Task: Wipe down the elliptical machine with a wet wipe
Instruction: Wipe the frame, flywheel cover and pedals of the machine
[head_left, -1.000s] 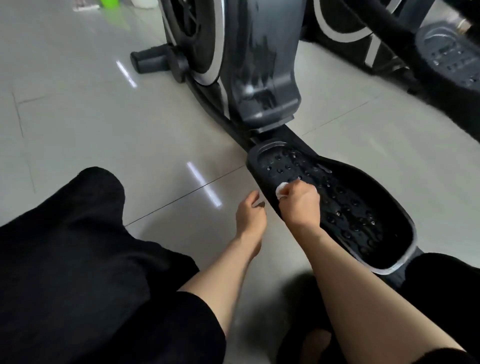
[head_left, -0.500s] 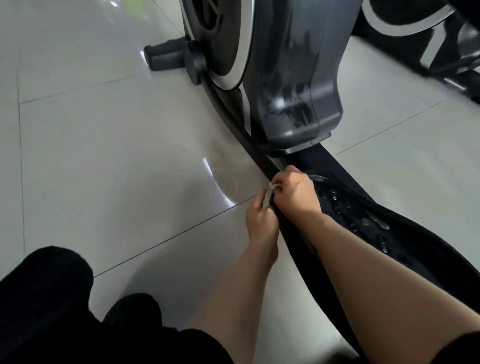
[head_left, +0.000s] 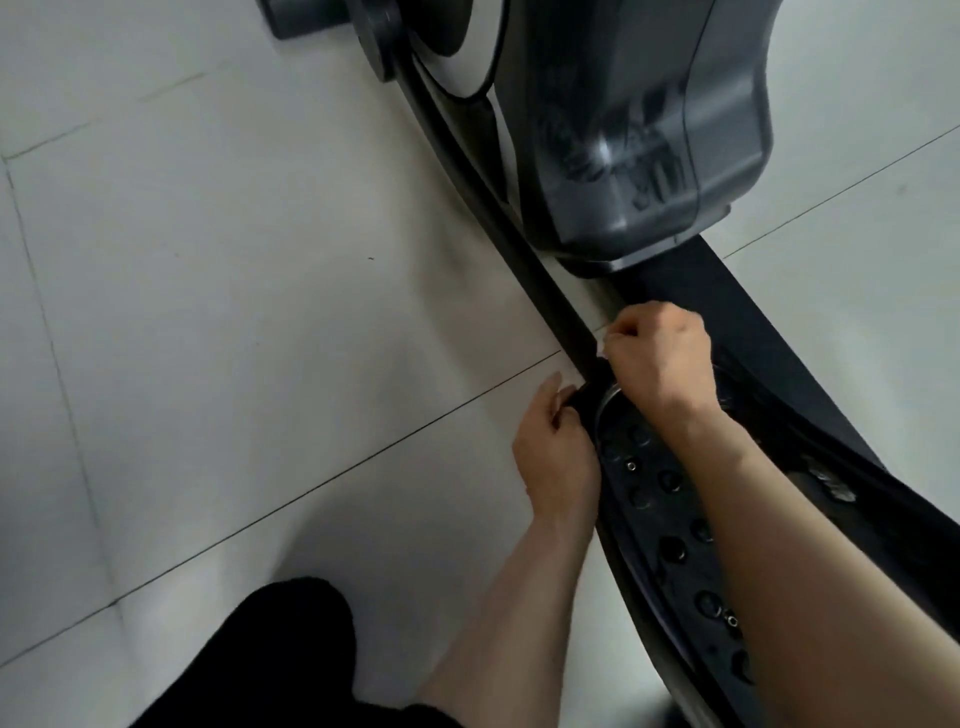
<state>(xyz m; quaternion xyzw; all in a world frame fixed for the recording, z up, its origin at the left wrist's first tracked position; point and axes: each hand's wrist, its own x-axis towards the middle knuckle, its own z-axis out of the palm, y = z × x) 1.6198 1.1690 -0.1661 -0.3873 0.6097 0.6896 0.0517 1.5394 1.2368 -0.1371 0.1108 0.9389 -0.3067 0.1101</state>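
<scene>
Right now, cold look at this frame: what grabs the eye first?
Two bare hands meet at the front tip of the black studded foot pedal, right of centre: the right hand is fisted against the black rail, a sliver of white wet wipe at its fingers, and the left hand grips the pedal's edge. Above them sits the glossy dark grey housing, on pale floor tiles.

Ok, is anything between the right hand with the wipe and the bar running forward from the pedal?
Nothing visible. The right hand is already at the black bar, a sliver of the wet wipe showing at its fingers. The left hand grips the pedal edge below it, off the stretch of bar ahead.
</scene>
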